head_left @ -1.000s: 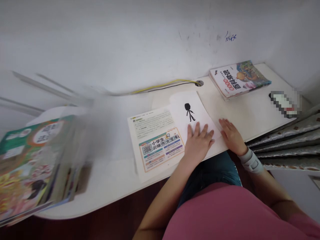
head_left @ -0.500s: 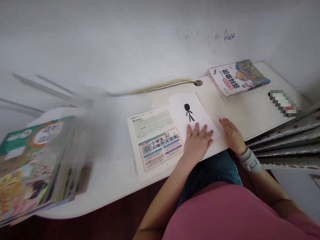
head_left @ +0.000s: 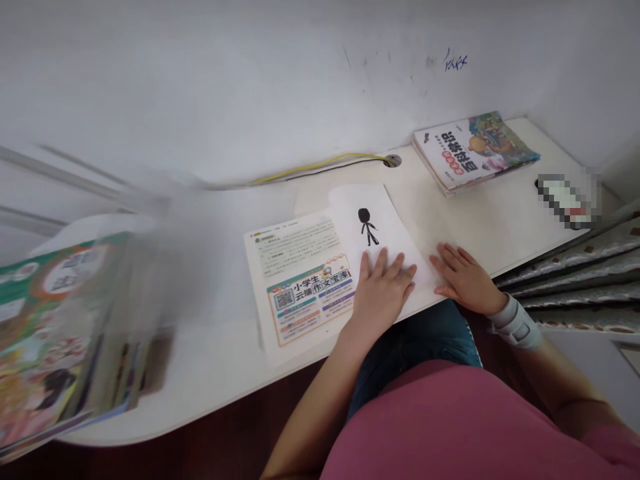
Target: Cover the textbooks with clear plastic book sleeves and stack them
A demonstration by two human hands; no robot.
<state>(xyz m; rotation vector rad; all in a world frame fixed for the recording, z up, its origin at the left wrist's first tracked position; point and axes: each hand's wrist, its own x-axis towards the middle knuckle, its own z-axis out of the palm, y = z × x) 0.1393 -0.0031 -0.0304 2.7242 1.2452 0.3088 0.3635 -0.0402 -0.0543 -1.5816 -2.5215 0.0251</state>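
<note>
An open booklet (head_left: pixel 295 273) lies on the white desk, its left page printed with text and a colourful box. Over its right side is a white page (head_left: pixel 395 223) bearing a black stick figure (head_left: pixel 369 227). My left hand (head_left: pixel 383 287) rests flat on the lower part of that page, fingers spread. Beside the page's right edge, my right hand (head_left: pixel 463 277) lies palm down on the desk, fingers stretched out, with a grey band (head_left: pixel 515 323) on the wrist. Whether its fingertips touch the paper I cannot tell.
A stack of books (head_left: pixel 475 153) lies at the back right, with a pixelated phone-like object (head_left: pixel 567 200) near it. More books (head_left: pixel 60 320) are piled at the left. Yellow and black cables (head_left: pixel 320 165) run along the wall into a desk hole (head_left: pixel 393 161). A patterned curtain (head_left: pixel 575 280) hangs at right.
My right hand has turned and spread flatter beside the page, its thumb now showing. My left hand stays on the page. The whole view has shifted slightly.
</note>
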